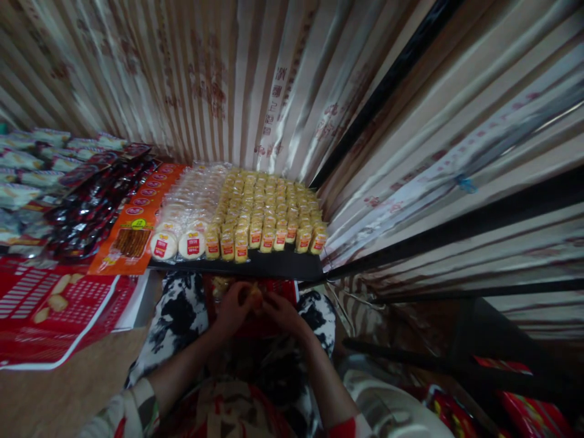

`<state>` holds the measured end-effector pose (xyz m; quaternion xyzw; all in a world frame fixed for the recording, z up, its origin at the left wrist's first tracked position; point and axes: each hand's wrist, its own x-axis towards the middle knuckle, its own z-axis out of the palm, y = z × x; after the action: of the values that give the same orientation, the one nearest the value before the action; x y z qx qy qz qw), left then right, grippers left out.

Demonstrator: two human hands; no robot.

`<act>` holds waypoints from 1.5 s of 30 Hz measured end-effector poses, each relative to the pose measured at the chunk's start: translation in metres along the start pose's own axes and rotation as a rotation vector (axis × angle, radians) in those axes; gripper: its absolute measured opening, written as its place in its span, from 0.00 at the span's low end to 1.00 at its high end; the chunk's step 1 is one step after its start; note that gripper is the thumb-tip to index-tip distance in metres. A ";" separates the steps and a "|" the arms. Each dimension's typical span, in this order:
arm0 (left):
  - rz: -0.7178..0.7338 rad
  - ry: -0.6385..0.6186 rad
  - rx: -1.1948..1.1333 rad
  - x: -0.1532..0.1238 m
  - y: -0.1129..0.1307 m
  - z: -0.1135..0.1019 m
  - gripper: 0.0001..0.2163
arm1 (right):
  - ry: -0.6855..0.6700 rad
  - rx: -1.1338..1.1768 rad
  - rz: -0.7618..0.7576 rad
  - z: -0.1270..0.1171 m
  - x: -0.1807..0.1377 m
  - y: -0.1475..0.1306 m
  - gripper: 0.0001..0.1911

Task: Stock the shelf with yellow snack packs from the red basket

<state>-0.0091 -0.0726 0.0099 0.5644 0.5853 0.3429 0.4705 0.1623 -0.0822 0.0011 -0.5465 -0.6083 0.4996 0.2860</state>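
My left hand (233,309) and my right hand (283,312) meet low over the lap. Closed fingers of both hands pinch a small yellow wrapped snack (257,298), dim and partly hidden by them. Under the hands lies a red bag (283,289), with a few more yellow wrapped pieces (221,286) showing at its left end. Just beyond, on a black shelf (292,265), stand tight rows of yellow wrapped snacks (267,207) with red and white labels. Round white wrapped cakes (192,243) are lined up to their left.
Orange snack packs (132,228), dark shiny packets (86,213) and white packets (22,159) continue leftward. A red printed sheet (55,310) hangs at the shelf's front left. Behind is a pleated curtain (205,79). Dark metal bars (387,91) cross the right side. Red packets (538,410) lie lower right.
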 end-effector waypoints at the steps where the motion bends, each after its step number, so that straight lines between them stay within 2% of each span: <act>1: 0.032 0.011 -0.003 0.000 0.007 -0.001 0.09 | -0.025 0.006 0.007 -0.005 -0.001 -0.007 0.13; 6: 0.221 0.059 0.030 0.005 0.040 -0.002 0.11 | -0.027 0.054 -0.031 -0.028 -0.004 -0.036 0.15; 11: 0.383 0.069 0.043 0.023 0.069 0.008 0.12 | 0.125 0.065 -0.073 -0.047 0.000 -0.044 0.15; 13: 0.418 0.056 0.055 0.032 0.081 0.014 0.11 | 0.240 0.027 -0.095 -0.052 0.003 -0.045 0.16; 18: 0.494 0.053 0.154 0.051 0.106 0.027 0.13 | 0.683 -0.318 -0.170 -0.056 0.009 -0.048 0.20; 21: 0.503 0.087 0.202 0.064 0.114 0.031 0.12 | 0.814 -0.407 -0.193 -0.055 0.010 -0.052 0.19; 26: 0.546 0.113 0.279 0.085 0.121 0.041 0.13 | 0.769 -0.344 -0.299 -0.056 0.018 -0.051 0.15; 34: 0.524 0.031 0.472 0.107 0.125 0.055 0.15 | 0.770 -0.282 -0.343 -0.059 0.041 -0.032 0.20; 43: 0.481 0.026 0.587 0.117 0.124 0.066 0.16 | 0.817 -0.255 -0.244 -0.074 0.060 -0.017 0.20; 45: 0.499 0.052 0.587 0.117 0.121 0.066 0.16 | 0.781 -0.244 -0.208 -0.078 0.064 -0.014 0.19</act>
<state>0.1034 0.0496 0.0822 0.7913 0.5150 0.2786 0.1761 0.2110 0.0029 0.0277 -0.6604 -0.5607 0.1479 0.4771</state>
